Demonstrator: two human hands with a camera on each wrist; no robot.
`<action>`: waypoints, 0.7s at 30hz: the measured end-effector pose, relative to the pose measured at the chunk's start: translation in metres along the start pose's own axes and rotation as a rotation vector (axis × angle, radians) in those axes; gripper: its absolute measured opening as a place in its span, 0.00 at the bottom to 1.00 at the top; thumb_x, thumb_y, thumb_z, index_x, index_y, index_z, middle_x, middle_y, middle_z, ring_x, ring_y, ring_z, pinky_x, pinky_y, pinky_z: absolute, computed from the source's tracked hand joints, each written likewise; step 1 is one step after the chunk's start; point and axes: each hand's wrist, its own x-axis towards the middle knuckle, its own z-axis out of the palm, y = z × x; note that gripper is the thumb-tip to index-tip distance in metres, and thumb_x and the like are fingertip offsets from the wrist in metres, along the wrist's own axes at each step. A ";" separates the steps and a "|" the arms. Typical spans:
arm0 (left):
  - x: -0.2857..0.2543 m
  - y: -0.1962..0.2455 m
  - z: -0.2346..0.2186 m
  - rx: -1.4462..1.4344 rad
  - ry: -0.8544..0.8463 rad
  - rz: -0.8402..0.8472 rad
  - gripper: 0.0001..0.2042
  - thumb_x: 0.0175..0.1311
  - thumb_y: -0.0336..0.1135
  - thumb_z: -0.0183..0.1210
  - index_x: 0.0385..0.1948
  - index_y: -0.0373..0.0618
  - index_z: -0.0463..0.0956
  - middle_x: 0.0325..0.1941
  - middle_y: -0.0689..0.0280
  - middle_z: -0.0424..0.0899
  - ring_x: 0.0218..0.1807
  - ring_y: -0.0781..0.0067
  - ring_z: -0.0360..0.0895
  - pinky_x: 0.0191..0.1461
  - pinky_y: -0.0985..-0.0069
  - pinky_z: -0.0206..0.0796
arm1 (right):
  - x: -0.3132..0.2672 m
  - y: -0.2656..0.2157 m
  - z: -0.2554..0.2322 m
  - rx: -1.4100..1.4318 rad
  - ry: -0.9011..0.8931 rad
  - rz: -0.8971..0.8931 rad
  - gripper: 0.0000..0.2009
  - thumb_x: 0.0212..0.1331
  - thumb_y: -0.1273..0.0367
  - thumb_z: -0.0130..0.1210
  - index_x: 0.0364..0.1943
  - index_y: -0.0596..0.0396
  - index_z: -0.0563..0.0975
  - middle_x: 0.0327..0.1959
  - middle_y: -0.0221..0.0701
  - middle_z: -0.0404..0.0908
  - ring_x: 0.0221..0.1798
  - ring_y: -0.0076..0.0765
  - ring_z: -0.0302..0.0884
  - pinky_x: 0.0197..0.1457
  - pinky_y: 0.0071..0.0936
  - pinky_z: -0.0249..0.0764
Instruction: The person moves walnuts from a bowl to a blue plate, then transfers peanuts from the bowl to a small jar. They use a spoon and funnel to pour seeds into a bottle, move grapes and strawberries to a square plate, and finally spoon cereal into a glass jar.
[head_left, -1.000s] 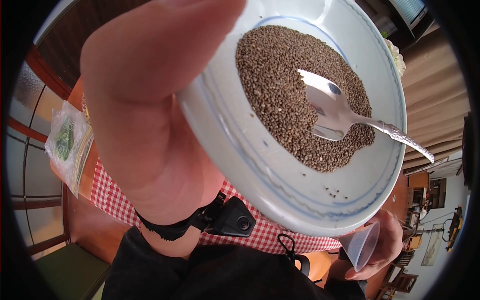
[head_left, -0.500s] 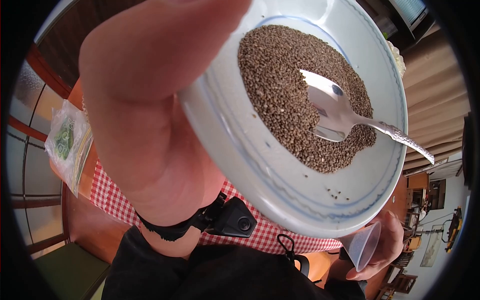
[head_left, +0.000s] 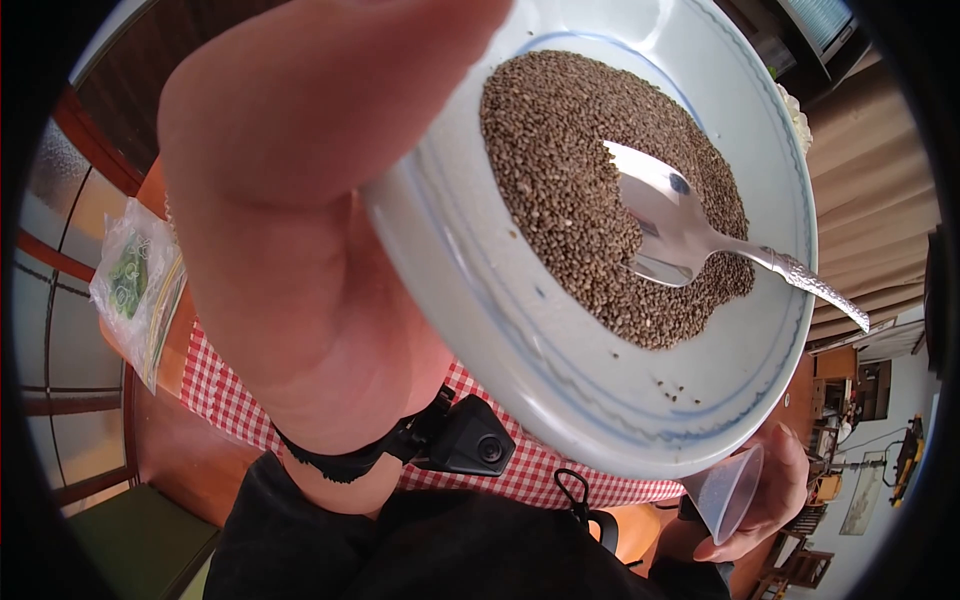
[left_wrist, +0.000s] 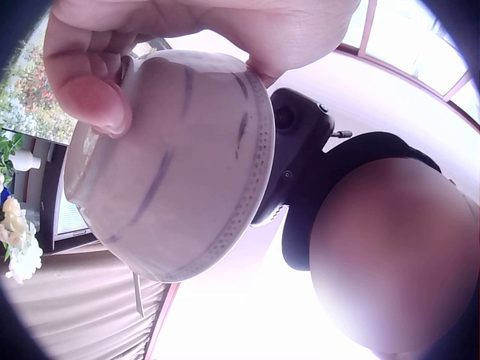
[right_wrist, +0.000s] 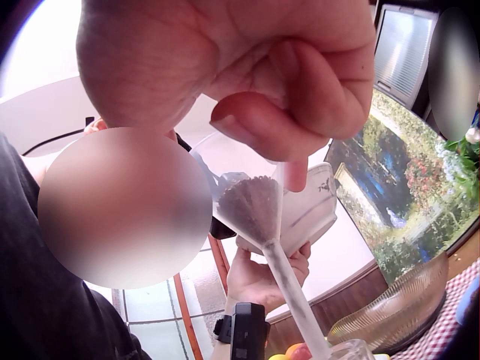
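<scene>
In the head view my left hand (head_left: 300,230) grips a white bowl (head_left: 560,400) with blue lines, tilted and close to the camera. Small brown-grey seeds (head_left: 560,150) lie heaped inside it. A metal spoon (head_left: 665,215) rests in them, its patterned handle crossing the rim. The left wrist view shows the bowl's outer wall (left_wrist: 187,180) with fingers bent over its base. Lower right, my right hand (head_left: 780,490) holds a clear funnel (head_left: 728,495) by its wide end. Through its cone the right wrist view shows seeds, with the spout pointing down at a clear glass vessel (right_wrist: 351,349).
A red-and-white checked cloth (head_left: 560,478) covers part of the table. On the left lies a clear zip bag (head_left: 130,285) with something green inside. A ribbed glass bowl (right_wrist: 390,307) and some fruit (right_wrist: 298,352) stand near the vessel.
The bowl with its seeds and spoon has drifted very slightly right and down in the head view. Both hands keep their hold.
</scene>
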 end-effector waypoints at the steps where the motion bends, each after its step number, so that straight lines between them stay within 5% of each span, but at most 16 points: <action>1: 0.000 0.000 0.000 -0.001 0.004 0.002 0.27 0.63 0.54 0.47 0.48 0.36 0.74 0.47 0.53 0.81 0.43 0.64 0.81 0.49 0.68 0.76 | -0.001 0.001 -0.001 0.000 0.000 0.000 0.53 0.26 0.59 0.79 0.63 0.63 0.61 0.55 0.53 0.71 0.56 0.48 0.73 0.59 0.41 0.69; 9: 0.001 0.001 -0.002 0.000 -0.019 -0.010 0.27 0.63 0.53 0.47 0.48 0.35 0.74 0.47 0.53 0.81 0.43 0.64 0.82 0.48 0.68 0.77 | 0.009 -0.004 -0.012 -0.221 -0.191 -0.121 0.56 0.25 0.51 0.77 0.62 0.65 0.61 0.54 0.54 0.71 0.54 0.47 0.74 0.56 0.39 0.70; 21: 0.003 0.000 -0.004 -0.039 -0.089 -0.035 0.27 0.63 0.54 0.47 0.49 0.35 0.73 0.47 0.52 0.81 0.43 0.62 0.82 0.47 0.67 0.77 | 0.012 -0.008 -0.017 -0.251 -0.256 -0.117 0.54 0.28 0.53 0.77 0.62 0.65 0.60 0.53 0.56 0.71 0.55 0.49 0.74 0.56 0.40 0.71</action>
